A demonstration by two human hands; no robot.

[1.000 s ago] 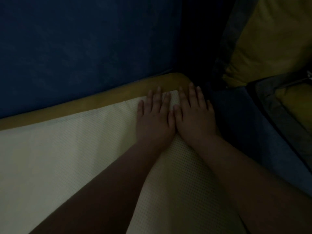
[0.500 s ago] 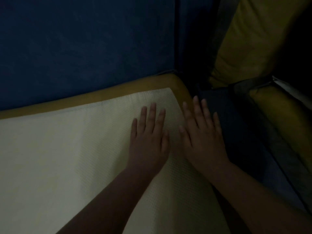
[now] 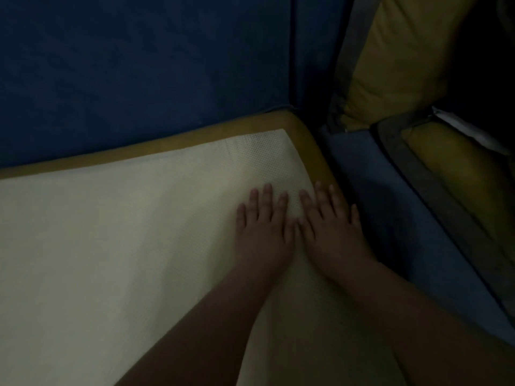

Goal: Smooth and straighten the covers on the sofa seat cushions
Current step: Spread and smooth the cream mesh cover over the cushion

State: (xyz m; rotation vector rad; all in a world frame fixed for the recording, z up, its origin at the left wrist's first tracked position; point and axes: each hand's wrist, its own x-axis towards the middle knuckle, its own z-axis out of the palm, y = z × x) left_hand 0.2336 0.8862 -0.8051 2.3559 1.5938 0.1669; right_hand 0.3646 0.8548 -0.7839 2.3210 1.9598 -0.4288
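Observation:
A cream, dotted-weave cover (image 3: 117,232) lies flat over a mustard seat cushion (image 3: 303,129), whose edge shows as a band along the back and right side. My left hand (image 3: 263,232) rests palm down on the cover near its right edge, fingers spread. Beside it, thumbs almost touching, my right hand (image 3: 331,232) also lies flat, with its outer fingers over the mustard edge. Neither hand grips any fabric. The scene is dim.
A dark blue sofa backrest (image 3: 139,73) rises behind the cushion. To the right is a blue seat section (image 3: 390,218), then mustard cushions with grey piping (image 3: 398,65). A white strip (image 3: 468,129) shows at the far right.
Both hands have slid back from the cushion's rear right corner toward me along the cover. The corner of the cover now lies exposed and flat.

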